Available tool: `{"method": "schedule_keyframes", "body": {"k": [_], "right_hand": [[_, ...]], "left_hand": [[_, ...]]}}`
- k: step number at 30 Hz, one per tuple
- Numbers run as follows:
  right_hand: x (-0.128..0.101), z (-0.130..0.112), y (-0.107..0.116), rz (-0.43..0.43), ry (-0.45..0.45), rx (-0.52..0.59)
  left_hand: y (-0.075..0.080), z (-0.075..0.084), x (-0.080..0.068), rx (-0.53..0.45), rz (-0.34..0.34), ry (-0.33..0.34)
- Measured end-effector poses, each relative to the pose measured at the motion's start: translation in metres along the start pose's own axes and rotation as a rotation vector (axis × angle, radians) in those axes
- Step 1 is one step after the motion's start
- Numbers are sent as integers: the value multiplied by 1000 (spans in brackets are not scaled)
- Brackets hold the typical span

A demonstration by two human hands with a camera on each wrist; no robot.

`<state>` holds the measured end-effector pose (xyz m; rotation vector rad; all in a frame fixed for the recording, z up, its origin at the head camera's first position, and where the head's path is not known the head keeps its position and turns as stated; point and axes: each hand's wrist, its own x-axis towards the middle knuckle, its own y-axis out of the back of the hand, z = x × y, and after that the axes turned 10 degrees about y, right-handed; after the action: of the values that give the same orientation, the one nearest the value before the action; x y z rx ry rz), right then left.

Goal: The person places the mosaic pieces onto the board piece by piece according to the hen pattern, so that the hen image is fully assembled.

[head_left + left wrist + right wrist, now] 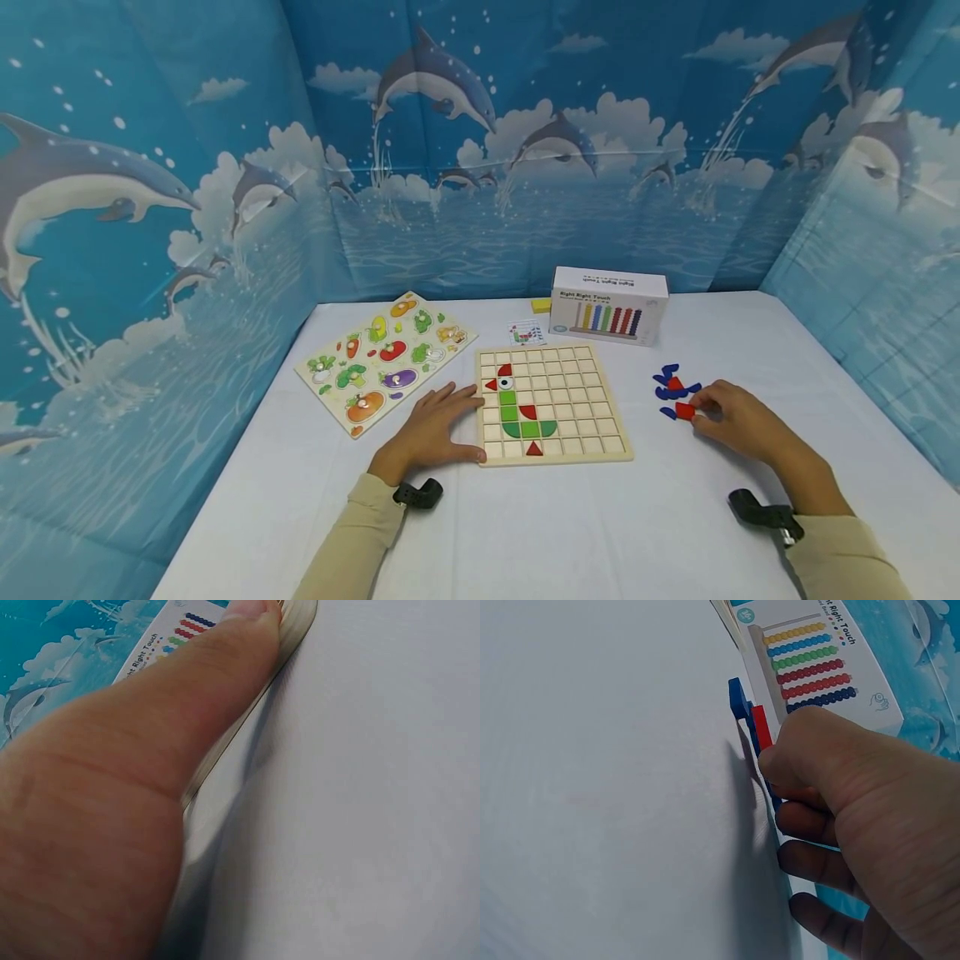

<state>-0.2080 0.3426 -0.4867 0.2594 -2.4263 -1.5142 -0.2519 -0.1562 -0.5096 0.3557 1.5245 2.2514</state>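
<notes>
A wooden grid board [573,402] lies on the table with a bird-like figure of red, green and white pieces set in its squares. My left hand [437,425] rests at its left edge, thumb and fingers spread; the thumb [225,671] touches the board's edge in the left wrist view. Off to the right, my right hand [738,419] pinches a red piece [685,411], which looks square, between thumb and forefinger. The thumb partly hides that red piece [762,726] in the right wrist view. Beside it lie several blue petal-shaped pieces [667,412] and another red piece [675,383].
A vegetable puzzle board [375,346] lies at the back left. Behind the grid board are a small picture card [527,332], a yellow block [541,306] and a white bead-toy box [609,306]. A dolphin-printed curtain [525,233] surrounds the white table [525,533].
</notes>
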Motion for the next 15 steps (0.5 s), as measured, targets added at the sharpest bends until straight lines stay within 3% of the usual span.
{"method": "schedule_keyframes", "body": {"k": [15], "right_hand": [[14, -12, -6, 16, 112, 48]], "left_hand": [[2, 2, -1, 1, -4, 0]]}}
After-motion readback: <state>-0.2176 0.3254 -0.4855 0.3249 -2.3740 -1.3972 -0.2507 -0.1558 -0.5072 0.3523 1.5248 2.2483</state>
